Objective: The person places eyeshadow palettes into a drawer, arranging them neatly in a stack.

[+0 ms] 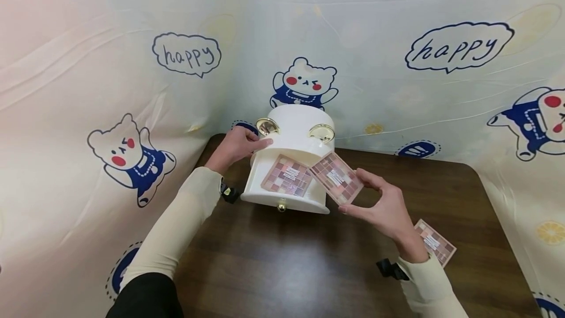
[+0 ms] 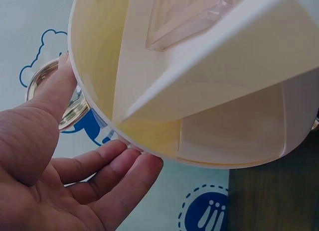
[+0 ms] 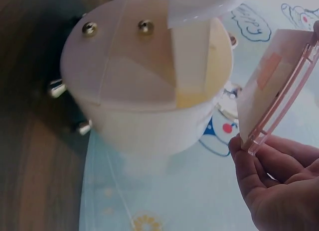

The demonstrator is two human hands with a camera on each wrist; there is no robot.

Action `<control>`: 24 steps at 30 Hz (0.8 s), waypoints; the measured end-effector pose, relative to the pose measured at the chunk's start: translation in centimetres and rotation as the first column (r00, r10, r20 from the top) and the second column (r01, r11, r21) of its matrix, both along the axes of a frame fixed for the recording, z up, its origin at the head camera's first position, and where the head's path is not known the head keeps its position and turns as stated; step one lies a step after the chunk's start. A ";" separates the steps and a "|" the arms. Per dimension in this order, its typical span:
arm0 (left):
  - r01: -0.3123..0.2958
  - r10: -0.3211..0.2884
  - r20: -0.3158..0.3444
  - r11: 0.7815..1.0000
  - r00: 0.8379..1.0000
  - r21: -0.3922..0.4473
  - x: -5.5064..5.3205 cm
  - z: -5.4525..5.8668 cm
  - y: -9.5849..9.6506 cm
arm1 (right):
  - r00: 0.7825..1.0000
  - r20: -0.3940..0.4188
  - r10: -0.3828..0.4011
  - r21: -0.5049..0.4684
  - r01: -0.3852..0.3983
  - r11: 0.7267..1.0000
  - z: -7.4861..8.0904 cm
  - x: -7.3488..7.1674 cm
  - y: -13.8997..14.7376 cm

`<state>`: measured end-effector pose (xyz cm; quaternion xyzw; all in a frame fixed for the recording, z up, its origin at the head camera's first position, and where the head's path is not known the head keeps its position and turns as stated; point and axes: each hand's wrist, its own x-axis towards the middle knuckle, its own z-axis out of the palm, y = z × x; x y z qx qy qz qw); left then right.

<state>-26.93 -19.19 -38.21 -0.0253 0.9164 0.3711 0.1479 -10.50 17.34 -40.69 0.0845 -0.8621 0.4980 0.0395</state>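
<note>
A white round-topped storage box (image 1: 300,124) with gold ear-like discs stands on the table, its drawer (image 1: 254,180) pulled out. Flat in the drawer lies a pink checkered eyeshadow palette (image 1: 288,175). My right hand (image 1: 384,206) pinches another eyeshadow palette (image 1: 339,179) by its edges, tilted over the drawer's right side. The right wrist view shows this palette (image 3: 279,86) edge-on between thumb and fingers. My left hand (image 1: 238,146) rests against the box's left side. In the left wrist view, the left hand's fingertips touch the box's outer wall (image 2: 94,104).
A third eyeshadow palette (image 1: 434,242) lies on the brown wooden table (image 1: 287,269), partly behind the right wrist. Small gold knobs (image 3: 145,27) stick out from the box. A printed cloth (image 1: 353,28) with bears and lettering hangs behind and at both sides.
</note>
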 end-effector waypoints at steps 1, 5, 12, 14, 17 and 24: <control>0.001 -0.001 0.000 1.000 1.000 0.001 0.0 0.0 0.0 | 1.000 0.004 0.019 0.004 -0.019 1.000 0.2 -0.1 -0.2; 0.003 -0.003 0.005 1.000 1.000 0.005 0.0 0.1 -0.1 | 0.996 0.018 0.091 0.013 -0.091 0.996 0.9 -0.7 -1.1; 0.011 -0.011 0.005 1.000 1.000 0.012 0.1 0.1 -0.1 | 0.983 0.062 0.171 0.033 -0.173 0.984 1.5 -2.1 -2.5; 0.010 -0.010 0.003 1.000 1.000 0.016 0.2 0.2 0.0 | 0.980 0.079 0.184 0.049 -0.189 0.981 1.6 -2.5 -2.9; 0.015 -0.015 -0.006 1.000 1.000 0.017 0.2 0.2 0.0 | 0.975 0.096 0.202 0.068 -0.209 0.976 1.7 -3.0 -3.6; 0.019 -0.020 -0.031 1.000 0.999 -0.005 0.1 0.0 -0.1 | 0.970 0.094 0.225 0.096 -0.234 0.968 2.1 -4.8 -5.2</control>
